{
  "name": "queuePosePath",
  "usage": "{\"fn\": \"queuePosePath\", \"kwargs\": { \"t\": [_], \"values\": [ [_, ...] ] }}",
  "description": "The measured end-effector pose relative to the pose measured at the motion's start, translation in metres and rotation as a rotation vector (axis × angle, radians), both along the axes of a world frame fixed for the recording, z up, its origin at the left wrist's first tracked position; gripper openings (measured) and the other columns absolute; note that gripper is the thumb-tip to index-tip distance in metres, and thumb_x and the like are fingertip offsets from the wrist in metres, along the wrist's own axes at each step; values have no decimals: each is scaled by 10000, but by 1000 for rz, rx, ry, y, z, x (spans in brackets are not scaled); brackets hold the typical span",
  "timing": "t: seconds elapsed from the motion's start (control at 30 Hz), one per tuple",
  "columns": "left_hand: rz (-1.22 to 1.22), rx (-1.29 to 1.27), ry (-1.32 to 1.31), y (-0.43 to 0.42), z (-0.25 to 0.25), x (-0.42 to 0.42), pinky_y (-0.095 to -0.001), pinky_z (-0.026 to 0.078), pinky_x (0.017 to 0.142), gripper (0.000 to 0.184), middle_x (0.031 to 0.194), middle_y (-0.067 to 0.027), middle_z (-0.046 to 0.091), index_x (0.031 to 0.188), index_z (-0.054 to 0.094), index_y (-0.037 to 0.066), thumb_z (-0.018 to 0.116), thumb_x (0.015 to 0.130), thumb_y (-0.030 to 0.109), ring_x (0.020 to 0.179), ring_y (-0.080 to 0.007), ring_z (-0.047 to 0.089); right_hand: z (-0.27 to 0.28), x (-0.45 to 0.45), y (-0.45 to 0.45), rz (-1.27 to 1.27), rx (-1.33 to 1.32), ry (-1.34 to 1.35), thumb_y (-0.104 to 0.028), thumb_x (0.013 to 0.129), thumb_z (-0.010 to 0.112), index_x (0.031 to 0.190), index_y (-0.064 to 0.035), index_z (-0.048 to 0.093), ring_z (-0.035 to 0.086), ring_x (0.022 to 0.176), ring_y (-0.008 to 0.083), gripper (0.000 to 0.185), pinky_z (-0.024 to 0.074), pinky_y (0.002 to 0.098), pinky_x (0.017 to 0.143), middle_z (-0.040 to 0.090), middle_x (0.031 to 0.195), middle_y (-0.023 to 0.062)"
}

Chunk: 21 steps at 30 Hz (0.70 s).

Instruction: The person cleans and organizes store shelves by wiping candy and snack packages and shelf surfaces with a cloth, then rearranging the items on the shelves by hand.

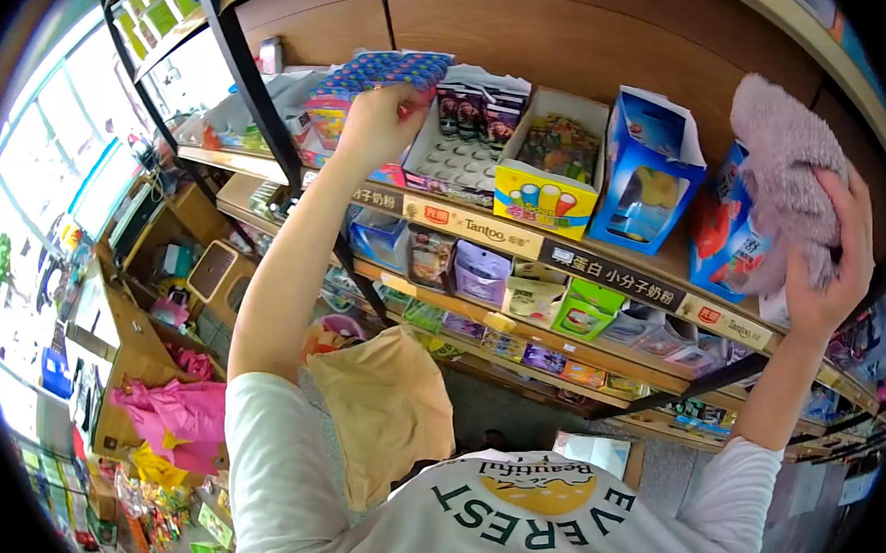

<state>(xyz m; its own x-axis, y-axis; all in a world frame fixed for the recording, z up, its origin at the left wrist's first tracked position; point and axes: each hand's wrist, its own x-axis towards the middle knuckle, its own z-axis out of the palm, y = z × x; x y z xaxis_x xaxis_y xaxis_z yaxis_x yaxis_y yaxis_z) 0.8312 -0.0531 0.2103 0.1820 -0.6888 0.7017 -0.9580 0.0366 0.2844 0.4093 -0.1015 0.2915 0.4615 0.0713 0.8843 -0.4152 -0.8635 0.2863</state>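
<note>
"Where's the cloth (790,160)?"

"Clamped in the right grip (839,262), by the red-and-blue box (718,226). Best bunched tight, so no loose fold catches the box."

"And the left grip (376,128)?"

"Closed on the dotted packet (389,70), above the shelf (525,243). Hold it level, I'd say."

Mauve bunched cloth (785,164): matt, rough pile. Blue dotted flat plastic packets (389,71): glossy. Blue upright card box (647,167): glossy, smooth. Brown flat wood back panel (596,34): smooth, slight sheen. Black straight metal-look post (248,76): fairly matt
</note>
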Motion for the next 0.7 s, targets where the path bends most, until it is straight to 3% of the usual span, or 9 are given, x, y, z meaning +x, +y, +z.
{"fn": "queuePosePath", "kwargs": {
  "t": [0.03, 0.13, 0.23, 0.3, 0.33, 0.37, 0.47, 0.53, 0.7],
  "values": [
    [31, 22, 11, 3, 0, -8, -337, 486, 636, 196, 731, -117, 633, 798, 654, 59, 616, 699, 224, 680, -245, 618, -5, -3, 3, -7, -2, 3, 56, 581, 540, 1051, -6, 548, 516, 1008, 255, 475, 358, 289, 890, 528, 1094, 154],
    [29, 123, 118, -9, -11, -19, -324, 490, 641, 195, 737, -110, 637, 799, 655, 60, 640, 686, 219, 684, -230, 623, -25, -13, 5, 90, 339, -110, -9, 634, 575, 1070, 34, 515, 460, 1075, 212, 443, 314, 320, 933, 502, 1136, 134],
    [35, 147, 216, -45, -42, -22, -305, 493, 633, 234, 716, -97, 639, 812, 660, 65, 676, 664, 246, 664, -203, 624, -50, -8, 13, 226, 524, -169, -51, 590, 618, 1034, 24, 537, 491, 1030, 215, 458, 328, 321, 914, 535, 1075, 119],
    [-92, 392, 523, -56, -41, -28, -300, 494, 632, 250, 687, -89, 634, 830, 664, 85, 666, 670, 278, 645, -184, 620, -75, -4, 14, 342, 654, -147, -104, 589, 655, 1043, 33, 524, 480, 1036, 227, 492, 327, 332, 913, 530, 1075, 125],
    [-62, 402, 315, -59, -39, -29, -299, 496, 628, 239, 675, -80, 633, 835, 668, 110, 654, 673, 287, 633, -160, 617, -92, -2, 12, 327, 697, -170, -119, 606, 653, 1053, 34, 516, 476, 1034, 231, 491, 328, 335, 910, 525, 1076, 128],
    [-116, 311, 261, -65, -46, -24, -307, 496, 630, 222, 679, -82, 632, 826, 669, 130, 648, 664, 280, 633, -155, 617, -110, 0, 8, 331, 746, -188, -134, 623, 652, 1062, 34, 509, 473, 1031, 235, 491, 328, 337, 908, 521, 1078, 131],
    [-47, 363, 218, -72, -49, -19, -311, 497, 635, 285, 751, -107, 639, 861, 663, 103, 681, 610, 238, 649, -197, 619, -146, 11, -4, 417, 869, -245, -136, 652, 643, 1074, 29, 499, 465, 1016, 225, 475, 324, 333, 901, 508, 1082, 110],
    [-92, 335, 402, -78, -57, -13, -319, 497, 628, 330, 742, -116, 637, 826, 655, 62, 715, 576, 269, 646, -211, 617, -143, 23, -2, 473, 907, -241, -131, 656, 642, 1076, 28, 498, 463, 1013, 220, 471, 322, 329, 900, 504, 1084, 105],
    [-193, 29, 383, -62, -37, -12, -304, 478, 637, 332, 761, -137, 631, 811, 624, 2, 719, 615, 253, 671, -216, 605, -133, 37, 6, 531, 1021, -264, -134, 681, 641, 1097, 30, 485, 456, 1015, 198, 473, 316, 309, 903, 499, 1099, 89]
  ]
}}
